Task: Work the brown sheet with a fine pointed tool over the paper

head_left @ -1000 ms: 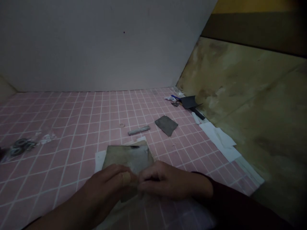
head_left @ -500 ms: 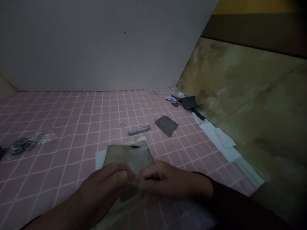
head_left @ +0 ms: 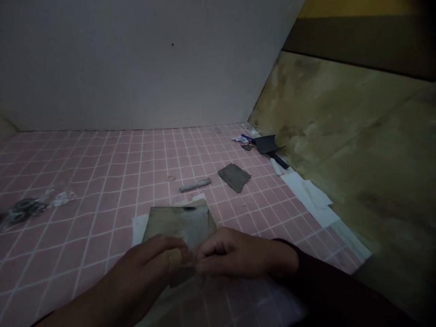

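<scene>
My left hand (head_left: 156, 263), with a tan band around one finger, is closed at the near part of a grey rectangular plate (head_left: 180, 222). Beside it my right hand (head_left: 228, 254) is curled, its fingertips meeting those of the left. Whatever lies between the fingertips is too small and dim to make out. The plate rests over white paper (head_left: 139, 227) on a pink surface with white grid lines. Just beyond are a grey rod (head_left: 195, 185), a small pale ring (head_left: 170, 178) and a dark grey sheet (head_left: 234, 177).
A black dustpan-like tool (head_left: 267, 144) lies at the back right near small items. White papers (head_left: 309, 197) run along the mottled wall at right. At the far left sit dark coiled rings (head_left: 24, 210) in clear plastic. A grey wall stands behind.
The view has shifted slightly, moving the objects a little to the left in the picture. Both hands keep nearly the same pose with their fingertips together.
</scene>
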The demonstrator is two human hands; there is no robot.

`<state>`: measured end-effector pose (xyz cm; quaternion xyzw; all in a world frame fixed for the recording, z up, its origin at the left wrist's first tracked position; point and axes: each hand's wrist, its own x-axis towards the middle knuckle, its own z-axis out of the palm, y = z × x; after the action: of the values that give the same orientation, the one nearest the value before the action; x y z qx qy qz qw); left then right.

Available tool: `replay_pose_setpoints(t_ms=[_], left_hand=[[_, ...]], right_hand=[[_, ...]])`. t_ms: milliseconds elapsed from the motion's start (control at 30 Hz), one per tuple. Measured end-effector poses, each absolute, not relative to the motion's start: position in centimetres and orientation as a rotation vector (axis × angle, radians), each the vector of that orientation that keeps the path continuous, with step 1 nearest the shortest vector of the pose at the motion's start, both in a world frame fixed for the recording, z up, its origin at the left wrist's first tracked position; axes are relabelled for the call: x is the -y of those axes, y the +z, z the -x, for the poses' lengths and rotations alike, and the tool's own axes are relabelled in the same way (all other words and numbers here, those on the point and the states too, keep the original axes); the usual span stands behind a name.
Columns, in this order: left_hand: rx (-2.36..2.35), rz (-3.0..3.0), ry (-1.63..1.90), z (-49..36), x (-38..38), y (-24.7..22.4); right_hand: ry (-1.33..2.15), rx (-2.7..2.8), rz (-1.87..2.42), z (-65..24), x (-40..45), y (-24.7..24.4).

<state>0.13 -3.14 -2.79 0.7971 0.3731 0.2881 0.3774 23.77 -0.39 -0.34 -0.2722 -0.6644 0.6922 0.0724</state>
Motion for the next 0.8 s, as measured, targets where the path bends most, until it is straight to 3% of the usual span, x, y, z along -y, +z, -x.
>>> replay_pose_setpoints(t_ms=[67,100,233,300,367,500,567,633,733,800], left_hand=[[-0.987,-2.005,0.718,-0.1,3.3,-2.7],[-0.987,-2.004,0.713,0.0,3.3,-2.6],[-0.918,-2.100,0.674,0.6,2.4,-1.5],[-0.878,-2.164,0.659,0.6,2.1,-1.3],[-0.830,-2.190,0.646,0.2,2.0,-1.5],[-0.917,-1.926,0.651,-0.6,3.1,-2.4],[-0.960,-1.887,0.664,-0.6,3.5,-2.5],[-0.961,-1.937,0.686,-0.2,3.4,-2.3],[-0.903,-2.087,0.702,0.5,2.7,-1.6],[-0.886,-2.139,0.692,0.7,2.2,-1.5]], right_hand=[[2.266,1.855,0.784,-23.9,0.1,-0.4],[2.184,1.882,0.796,-23.8,0.2,-0.5],[1.303,2.251,0.886,-23.2,1.3,-0.8],[1.139,2.351,0.893,-23.0,1.7,-0.8],[1.281,2.340,0.879,-23.1,1.6,-0.7],[2.136,1.943,0.818,-23.7,0.6,-0.5],[2.351,1.768,0.791,-23.8,0.3,-0.5],[2.094,1.869,0.831,-23.6,0.5,-0.4],[1.348,2.209,0.904,-23.1,1.3,-0.4],[1.143,2.339,0.919,-23.0,1.5,-0.4]])
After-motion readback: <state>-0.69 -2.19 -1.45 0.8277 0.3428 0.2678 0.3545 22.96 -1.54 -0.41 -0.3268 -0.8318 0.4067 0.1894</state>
